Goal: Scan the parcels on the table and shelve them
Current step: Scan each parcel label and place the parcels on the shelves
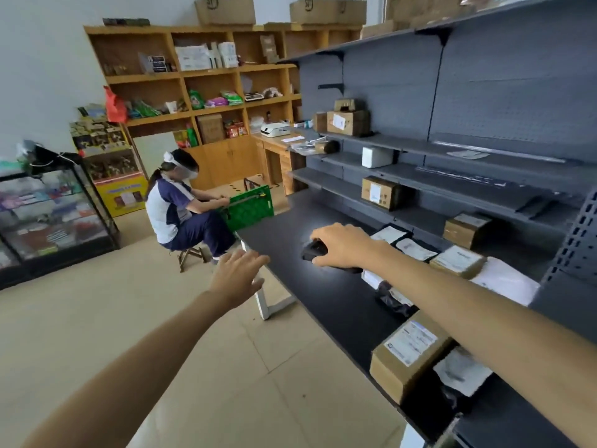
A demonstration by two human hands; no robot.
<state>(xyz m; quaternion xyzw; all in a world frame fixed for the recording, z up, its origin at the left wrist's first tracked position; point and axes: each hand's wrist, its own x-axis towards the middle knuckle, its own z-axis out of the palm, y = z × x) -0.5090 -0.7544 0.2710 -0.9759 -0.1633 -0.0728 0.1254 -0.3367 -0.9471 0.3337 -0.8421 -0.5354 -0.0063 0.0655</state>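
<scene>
R hand [345,245] curled over matte blk scanner [311,250] on flat blk counter [323,305], L hand [237,276] free, fingers spread, off counter edge, rect. cardboard parcels [407,354] and soft poly bags [504,281] along counter rear, by grey perforated metal shelf [484,92].

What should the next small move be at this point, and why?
Probably lift the scanner and aim it at the cardboard box nearest the person. The right hand grips the scanner down at the table, the left hand is open and holds nothing, and that box lies label-up, not yet shelved.
</scene>
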